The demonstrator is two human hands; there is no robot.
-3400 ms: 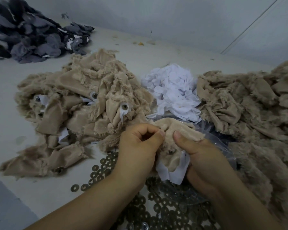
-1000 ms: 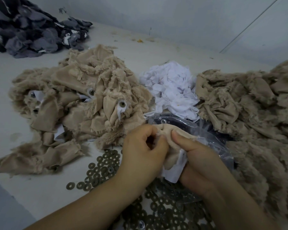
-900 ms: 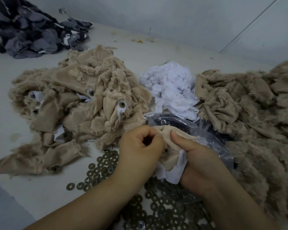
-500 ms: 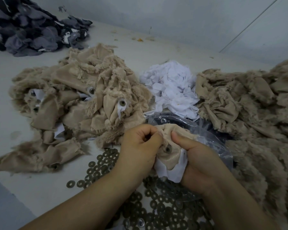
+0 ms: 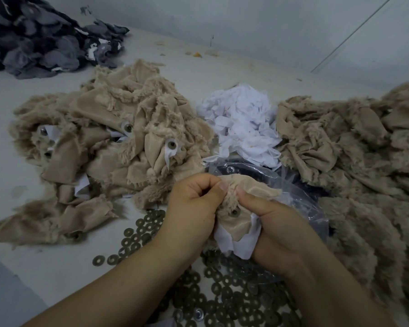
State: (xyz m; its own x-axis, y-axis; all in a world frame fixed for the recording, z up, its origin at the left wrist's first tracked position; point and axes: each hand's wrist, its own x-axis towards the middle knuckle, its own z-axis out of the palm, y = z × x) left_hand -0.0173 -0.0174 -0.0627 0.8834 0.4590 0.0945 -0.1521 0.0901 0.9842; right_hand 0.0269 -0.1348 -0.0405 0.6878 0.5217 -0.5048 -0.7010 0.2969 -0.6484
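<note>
We are holding one tan plush piece [image 5: 240,224] between both hands, just above the near middle of the table [image 5: 57,267]. Our left hand [image 5: 194,204] is curling its fingers and pinching the piece's top edge with the thumb, while our right hand [image 5: 276,232] is pinching the same edge from the right and cupping the rest in its palm. A white backing [image 5: 234,245] is hanging from under the piece, and one round stud [image 5: 233,212] is showing through its middle. Under and around our wrists, dull washers [image 5: 234,300] are lying loose on the table, too many for us to count. Just beyond our right hand one clear plastic bag [image 5: 298,197] is lying open; something dark is sitting inside it, but we are not making out what it is. Beyond that we are counting four heaps: a left tan heap [image 5: 118,142], with three round studs plainly showing among its pieces, white scraps [image 5: 243,123] in the middle, a right tan heap [image 5: 354,161] spreading along the right side, and a dark grey heap [image 5: 45,43] at the far left corner.
</note>
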